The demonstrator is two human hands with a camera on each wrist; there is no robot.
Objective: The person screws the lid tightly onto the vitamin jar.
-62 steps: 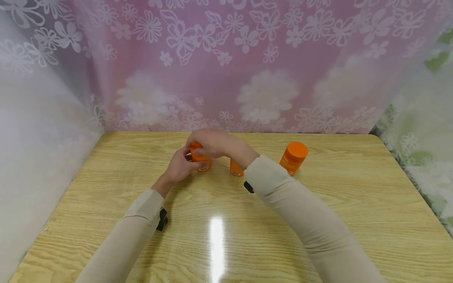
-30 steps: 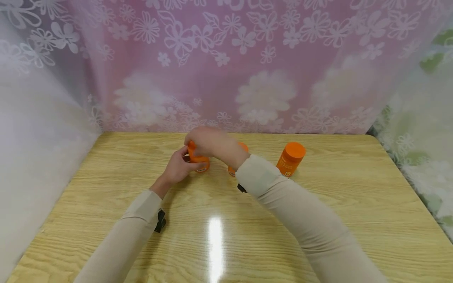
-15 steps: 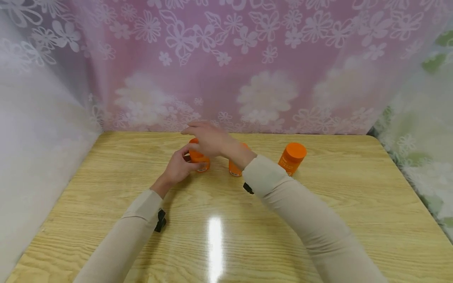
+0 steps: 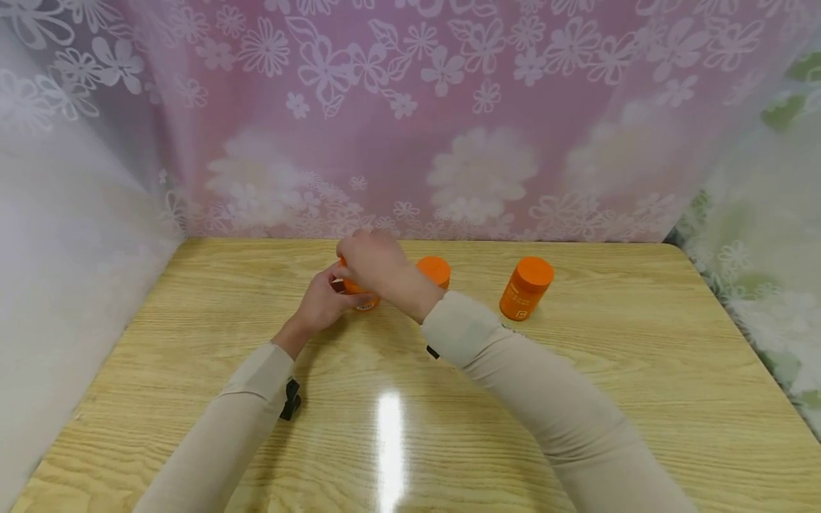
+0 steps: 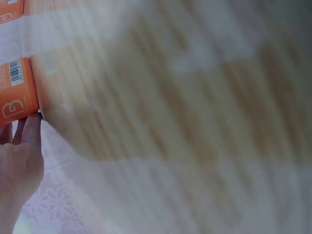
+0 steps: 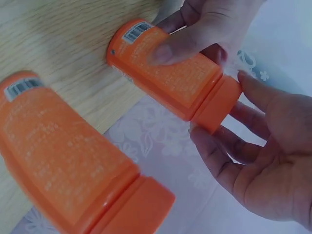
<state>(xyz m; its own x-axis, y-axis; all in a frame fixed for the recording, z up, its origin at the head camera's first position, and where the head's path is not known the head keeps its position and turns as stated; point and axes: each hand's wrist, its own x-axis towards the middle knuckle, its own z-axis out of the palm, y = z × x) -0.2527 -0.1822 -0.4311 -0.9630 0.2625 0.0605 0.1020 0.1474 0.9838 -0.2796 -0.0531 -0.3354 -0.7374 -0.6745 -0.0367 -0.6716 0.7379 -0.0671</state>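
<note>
My left hand (image 4: pixel 321 303) grips the body of an orange bottle (image 6: pixel 165 68) with white print and a barcode near its base. This bottle stands on the table. My right hand (image 6: pixel 273 156) pinches its orange screw cap (image 6: pixel 219 102) from above between thumb and fingers; the cap sits on the bottle. In the head view the right hand covers most of the cap. Just to the right, a second orange bottle (image 4: pixel 435 271) stands capped, partly hidden behind my right forearm. The left wrist view catches only fingers against the held bottle (image 5: pixel 17 90).
A third capped orange bottle (image 4: pixel 526 288) stands upright farther right. The wood-grain table (image 4: pixel 359 442) ends at a pink floral curtain (image 4: pixel 385 142) behind the bottles. Pale cloth (image 4: pixel 83 235) hangs along the left side, and more floral cloth on the right.
Half a second ago my right hand's fingers were stretched out over the cap; now they are curled round it again. My left hand and the bottle have stayed in place.
</note>
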